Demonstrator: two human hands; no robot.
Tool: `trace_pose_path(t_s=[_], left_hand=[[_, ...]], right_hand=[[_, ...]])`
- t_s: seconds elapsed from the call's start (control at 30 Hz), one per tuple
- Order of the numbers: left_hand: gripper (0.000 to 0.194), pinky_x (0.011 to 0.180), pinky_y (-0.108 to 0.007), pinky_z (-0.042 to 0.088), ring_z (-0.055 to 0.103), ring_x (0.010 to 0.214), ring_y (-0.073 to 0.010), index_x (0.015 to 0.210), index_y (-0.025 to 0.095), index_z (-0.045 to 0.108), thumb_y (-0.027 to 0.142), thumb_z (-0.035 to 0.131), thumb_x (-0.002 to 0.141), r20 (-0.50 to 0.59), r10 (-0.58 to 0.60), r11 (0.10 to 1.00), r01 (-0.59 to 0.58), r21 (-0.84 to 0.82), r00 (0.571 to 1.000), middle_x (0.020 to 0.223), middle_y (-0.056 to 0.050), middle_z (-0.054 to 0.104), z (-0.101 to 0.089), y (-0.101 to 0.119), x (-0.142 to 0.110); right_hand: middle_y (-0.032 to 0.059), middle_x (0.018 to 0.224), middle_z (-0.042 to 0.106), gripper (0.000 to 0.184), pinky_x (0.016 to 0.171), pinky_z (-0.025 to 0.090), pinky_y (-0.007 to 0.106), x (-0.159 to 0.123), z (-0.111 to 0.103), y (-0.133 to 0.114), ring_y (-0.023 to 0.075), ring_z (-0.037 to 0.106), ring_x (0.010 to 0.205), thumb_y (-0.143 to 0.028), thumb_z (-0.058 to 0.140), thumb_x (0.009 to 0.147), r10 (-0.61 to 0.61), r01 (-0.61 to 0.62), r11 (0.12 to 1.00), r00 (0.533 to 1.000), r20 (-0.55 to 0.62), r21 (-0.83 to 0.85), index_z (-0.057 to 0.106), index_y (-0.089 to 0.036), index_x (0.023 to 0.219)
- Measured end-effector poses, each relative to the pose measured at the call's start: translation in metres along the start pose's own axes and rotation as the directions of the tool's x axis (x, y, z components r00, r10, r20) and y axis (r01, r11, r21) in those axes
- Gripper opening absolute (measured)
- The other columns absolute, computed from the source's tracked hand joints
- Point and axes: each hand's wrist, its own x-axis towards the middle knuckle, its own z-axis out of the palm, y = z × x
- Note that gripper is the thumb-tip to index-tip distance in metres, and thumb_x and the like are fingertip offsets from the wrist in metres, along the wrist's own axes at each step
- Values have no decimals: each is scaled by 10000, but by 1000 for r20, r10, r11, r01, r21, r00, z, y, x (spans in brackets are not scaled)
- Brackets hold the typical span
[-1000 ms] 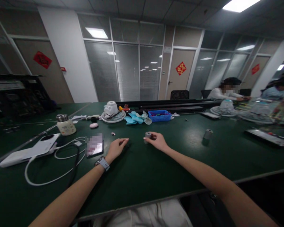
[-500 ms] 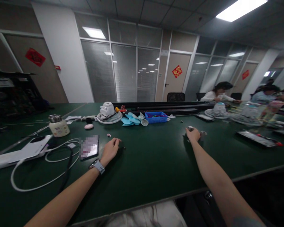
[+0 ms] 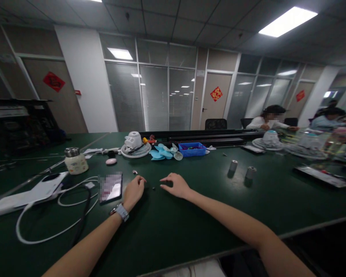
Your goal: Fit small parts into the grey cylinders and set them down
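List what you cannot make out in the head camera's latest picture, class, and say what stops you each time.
All in the head view:
- Small dark piece between left hand and right hand: too small to identify.
- Left hand's grip: curled fingers hide whether anything is held.
- Blue basket: its front wall hides the lower contents.
- Phone: pixelation masks much of the screen.
- White slab: cut off by the left edge.

the tiny dark piece was too small for me to name; the phone screen was blurred.
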Motion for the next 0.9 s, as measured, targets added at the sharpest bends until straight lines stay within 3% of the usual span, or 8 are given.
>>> trace_pose_path(t_s=[0.3,0.4,0.47,0.53,0.6,0.7,0.8,0.9], left_hand=[[277,592,-256,357,603,721,-197,868,235,622,300,356,830,23,7,1000,-7,-19,1000,775,-33,667,-1,2,-1],[274,595,-254,366,605,720,-193,868,232,628,301,365,830,31,11,1000,-10,-20,999,773,-31,667,0,1,0],[279,588,-249,367,606,715,-188,878,231,631,304,366,835,40,17,1000,-16,-16,999,772,-28,667,-1,1,0],[281,579,-243,363,607,716,-183,892,232,634,303,368,838,49,17,1000,-16,-7,999,772,-25,667,-1,2,0],[279,575,-239,359,608,727,-179,897,234,636,297,371,837,53,12,1000,-12,3,999,781,-21,669,0,2,0],[275,569,-239,354,606,734,-178,894,240,636,294,374,833,60,4,1000,-5,6,998,804,-18,672,1,2,0],[275,560,-241,346,603,718,-178,890,241,635,303,372,835,63,8,1000,-8,7,998,779,-16,668,2,-1,1],[275,556,-238,343,604,718,-173,891,241,635,307,373,838,54,20,1000,-20,0,998,784,-13,671,4,-3,2]], right_hand=[[36,873,546,282,694,389,284,15,32,-17,166,508,825,-487,563,824,-22,24,999,998,62,-28,706,-308,987],[43,906,592,267,734,396,298,12,12,-2,171,528,845,-431,525,863,-50,47,997,997,-51,-67,696,-265,982],[63,944,624,287,786,400,317,5,-21,26,186,541,884,-396,473,892,1,-28,993,974,-227,-117,682,-224,989],[102,974,640,322,844,390,350,-8,-64,68,213,547,919,-381,438,902,105,-214,959,878,-467,-185,676,-179,982],[135,997,642,345,868,381,372,-28,-106,114,233,553,933,-353,410,906,211,-455,866,707,-675,-206,667,-144,999],[173,1000,643,323,836,396,377,-63,-146,171,258,567,936,-292,426,888,358,-737,658,486,-797,-154,651,-103,1021],[170,964,653,291,766,422,353,-87,-156,197,261,596,897,-275,463,866,526,-868,487,379,-761,-97,660,-119,1012],[158,964,654,282,713,434,335,-94,-152,200,259,611,873,-289,469,864,611,-910,409,327,-721,-67,664,-147,1011]])
